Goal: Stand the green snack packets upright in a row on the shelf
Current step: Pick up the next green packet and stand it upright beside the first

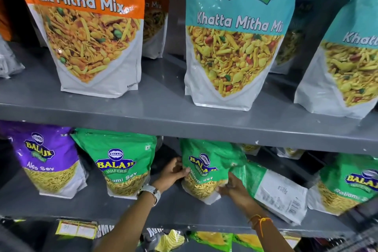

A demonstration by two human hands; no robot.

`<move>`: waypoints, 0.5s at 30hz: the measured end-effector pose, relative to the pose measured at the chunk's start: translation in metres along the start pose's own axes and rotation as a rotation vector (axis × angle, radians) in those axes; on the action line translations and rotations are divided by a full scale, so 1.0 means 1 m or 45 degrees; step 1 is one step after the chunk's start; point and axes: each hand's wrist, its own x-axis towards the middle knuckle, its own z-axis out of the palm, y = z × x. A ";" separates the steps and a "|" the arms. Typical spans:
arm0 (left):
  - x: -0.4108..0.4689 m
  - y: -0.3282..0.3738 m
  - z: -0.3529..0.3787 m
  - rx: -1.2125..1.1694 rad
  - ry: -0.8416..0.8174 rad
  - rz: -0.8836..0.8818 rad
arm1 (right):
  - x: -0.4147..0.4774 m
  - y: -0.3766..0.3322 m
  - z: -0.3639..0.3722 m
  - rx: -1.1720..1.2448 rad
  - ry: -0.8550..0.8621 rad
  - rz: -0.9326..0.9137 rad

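On the lower grey shelf [98, 206], both my hands hold a green Ratlami Sev packet [204, 161] that stands nearly upright. My left hand [171, 172] grips its left edge. Its lower right corner is held by my right hand [233, 188]. Another green packet [120, 161] stands upright to the left. A third green packet [272, 188] leans on its side just right of the held one, its white back and barcode showing. A further green packet [347, 182] stands tilted at the far right.
A purple Aloo Sev packet [47, 155] stands at the lower shelf's left end. The upper shelf [163, 112] carries large orange [86, 26] and teal [235, 37] packets close overhead. More packets [212, 239] sit on the shelf below.
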 end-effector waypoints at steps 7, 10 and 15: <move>-0.027 -0.016 -0.006 0.151 0.264 0.084 | -0.007 -0.007 0.030 0.030 0.196 -0.185; -0.034 -0.018 -0.008 0.160 0.320 0.159 | -0.011 -0.012 0.033 0.113 0.117 -0.147; -0.038 -0.016 -0.007 0.226 0.300 0.152 | -0.020 -0.012 0.031 0.174 0.012 -0.126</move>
